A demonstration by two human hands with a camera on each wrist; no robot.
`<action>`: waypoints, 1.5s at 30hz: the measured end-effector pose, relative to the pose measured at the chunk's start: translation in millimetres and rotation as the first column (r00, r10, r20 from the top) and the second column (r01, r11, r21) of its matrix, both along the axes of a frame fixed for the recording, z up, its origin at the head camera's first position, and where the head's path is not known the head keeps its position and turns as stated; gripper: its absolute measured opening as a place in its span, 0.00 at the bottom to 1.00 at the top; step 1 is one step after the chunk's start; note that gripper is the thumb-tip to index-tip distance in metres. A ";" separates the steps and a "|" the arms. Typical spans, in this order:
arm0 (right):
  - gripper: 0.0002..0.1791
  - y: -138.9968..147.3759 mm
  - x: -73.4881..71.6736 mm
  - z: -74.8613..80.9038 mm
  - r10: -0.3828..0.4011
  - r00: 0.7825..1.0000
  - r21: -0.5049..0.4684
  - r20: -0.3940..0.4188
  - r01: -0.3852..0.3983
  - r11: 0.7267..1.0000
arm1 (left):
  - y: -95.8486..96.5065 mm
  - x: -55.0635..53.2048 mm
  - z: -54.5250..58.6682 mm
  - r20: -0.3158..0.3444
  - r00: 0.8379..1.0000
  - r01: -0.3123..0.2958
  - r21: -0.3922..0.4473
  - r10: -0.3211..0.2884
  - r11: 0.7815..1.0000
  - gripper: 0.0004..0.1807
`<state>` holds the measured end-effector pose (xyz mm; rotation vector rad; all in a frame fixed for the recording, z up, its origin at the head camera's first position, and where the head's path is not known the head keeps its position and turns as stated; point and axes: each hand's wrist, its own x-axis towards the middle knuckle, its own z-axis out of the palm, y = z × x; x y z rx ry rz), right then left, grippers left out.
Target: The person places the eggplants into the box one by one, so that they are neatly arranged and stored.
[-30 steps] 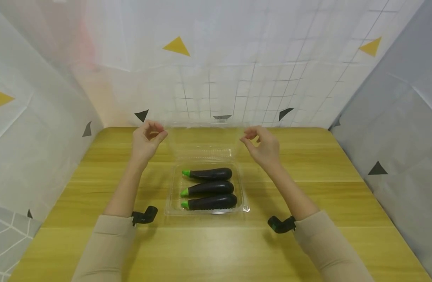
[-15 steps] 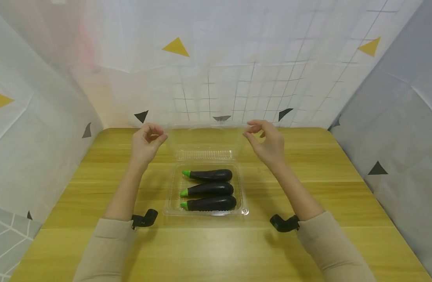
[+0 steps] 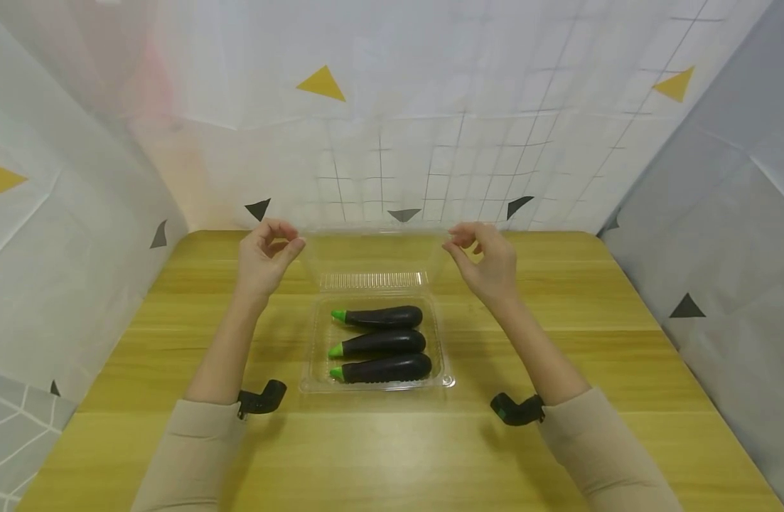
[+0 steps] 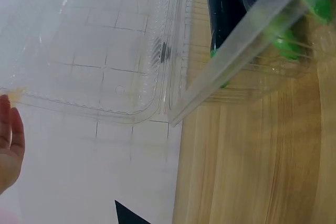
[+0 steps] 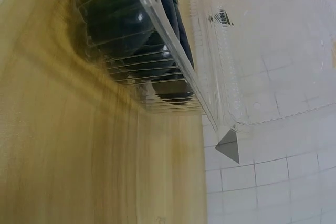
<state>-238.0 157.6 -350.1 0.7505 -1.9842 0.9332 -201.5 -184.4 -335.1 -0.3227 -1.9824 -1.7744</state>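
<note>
A clear plastic clamshell box [image 3: 307, 387] lies on the table, its see-through lid [image 3: 375, 281] raised at the back. Three dark eggplants [image 3: 382, 343] with green stem ends lie side by side in the base, stems to the left. My left hand [image 3: 264, 259] pinches the lid's left edge between thumb and fingers; in the left wrist view, fingers [image 4: 17, 132] touch the lid's rim. On the opposite edge, my right hand [image 3: 490, 264] pinches the lid's right side. The right wrist view shows the box's right wall and the eggplants' rounded ends [image 5: 123, 17], but not the right hand's grip.
The wooden table [image 3: 379, 455] extends around the box on all sides. Behind it stands a pale wall [image 3: 238, 163] with grid lines and black and yellow triangles. Black wrist cameras [image 3: 264, 397] hang at both sleeves.
My right hand has shifted slightly right and now meets the lid's edge a bit higher. The left hand stays in place. The eggplants and base look unmoved.
</note>
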 end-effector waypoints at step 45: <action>0.13 10.5 70.7 -15.3 0.261 0.965 0.011 0.025 -0.261 0.965 | -21.6 70.9 -21.6 0.111 0.981 0.185 -0.255 -0.161 0.949 0.06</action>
